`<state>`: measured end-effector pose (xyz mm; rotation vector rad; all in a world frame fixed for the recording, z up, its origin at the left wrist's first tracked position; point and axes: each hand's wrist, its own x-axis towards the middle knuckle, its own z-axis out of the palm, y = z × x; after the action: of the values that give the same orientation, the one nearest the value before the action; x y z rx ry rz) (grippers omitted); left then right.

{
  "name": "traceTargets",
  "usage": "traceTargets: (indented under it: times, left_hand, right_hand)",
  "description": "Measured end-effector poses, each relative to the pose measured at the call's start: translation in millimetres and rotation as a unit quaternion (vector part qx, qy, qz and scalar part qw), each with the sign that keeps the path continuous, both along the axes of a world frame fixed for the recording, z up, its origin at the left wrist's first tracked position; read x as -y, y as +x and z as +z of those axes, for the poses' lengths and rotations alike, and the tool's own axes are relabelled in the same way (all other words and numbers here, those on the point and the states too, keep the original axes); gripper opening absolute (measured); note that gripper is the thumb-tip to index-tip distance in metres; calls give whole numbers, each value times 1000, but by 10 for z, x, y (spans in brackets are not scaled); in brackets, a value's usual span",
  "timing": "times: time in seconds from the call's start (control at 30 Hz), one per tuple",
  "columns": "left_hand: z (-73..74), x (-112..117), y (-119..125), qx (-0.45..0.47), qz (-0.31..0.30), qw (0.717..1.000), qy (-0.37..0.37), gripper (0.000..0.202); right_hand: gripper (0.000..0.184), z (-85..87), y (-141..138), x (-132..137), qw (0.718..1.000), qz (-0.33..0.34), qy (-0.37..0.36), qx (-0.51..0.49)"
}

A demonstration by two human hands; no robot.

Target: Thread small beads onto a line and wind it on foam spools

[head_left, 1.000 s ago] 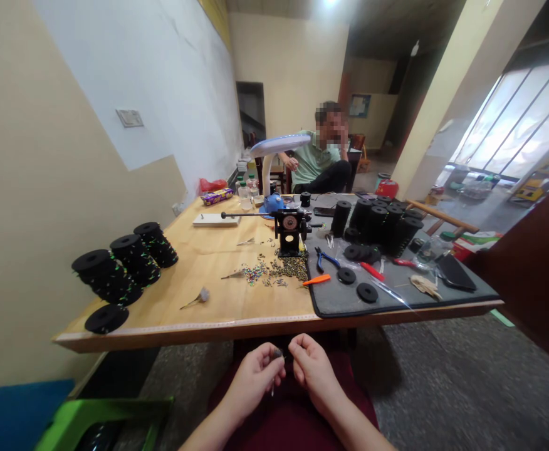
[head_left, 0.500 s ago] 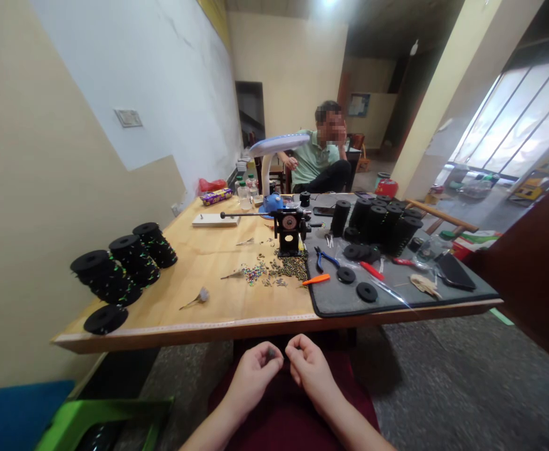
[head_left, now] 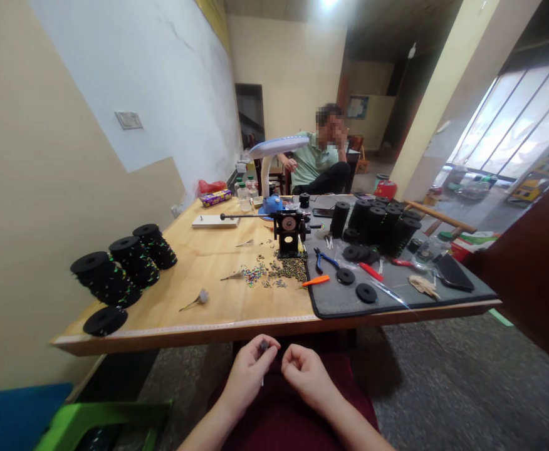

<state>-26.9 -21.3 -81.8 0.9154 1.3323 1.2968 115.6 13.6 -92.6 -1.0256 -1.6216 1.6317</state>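
Observation:
Below the table's front edge, over the dark red cloth on my lap (head_left: 293,419), both hands are close together. My left hand (head_left: 250,369) is closed around a small dark object (head_left: 264,346) that shows between thumb and fingers; its kind is too small to tell. A thin pale end pokes out below that hand. Just to its right, my right hand (head_left: 306,373) is curled with thumb and fingertips pressed together. Whatever it pinches, if anything, is hidden. On the wooden table (head_left: 162,316) beyond lie small multicoloured pieces (head_left: 254,274) and brass-coloured pieces (head_left: 293,268).
A black hand-cranked winder (head_left: 289,232) stands mid-table before a desk lamp (head_left: 279,147). Stacked black spools (head_left: 128,260) stand left, more (head_left: 378,222) on the grey mat (head_left: 335,307). Pliers (head_left: 324,258) and an orange-handled tool (head_left: 316,280) lie there. A person (head_left: 321,156) sits behind.
My hands have drawn slightly apart, and my left hand has tilted so more of the dark object shows. The things on the table have stayed put.

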Motion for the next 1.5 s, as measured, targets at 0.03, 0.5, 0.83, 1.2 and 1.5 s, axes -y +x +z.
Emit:
traceTargets:
  times: [0.03,0.5,0.83,1.2,1.5]
  left_hand:
    - [-2,-3,0,-12,13,1000,1,24]
    - [-56,-33,-255,0,41,998,-43,23]
    - [59,-6,-90,35,-69,994,-80,35]
    - [186,-61,-118,-86,-34,995,-27,33]
    - [311,-90,-93,-235,-36,971,36,25]
  right_hand:
    - [9,1,0,2,1000,-8,1,3]
    - [11,45,39,2,984,-66,-131,-98]
    - [25,51,0,37,991,-50,-96,-79]
    - [45,96,114,-114,989,15,-118,-88]
    - [36,272,-68,-173,993,55,-79,-73]
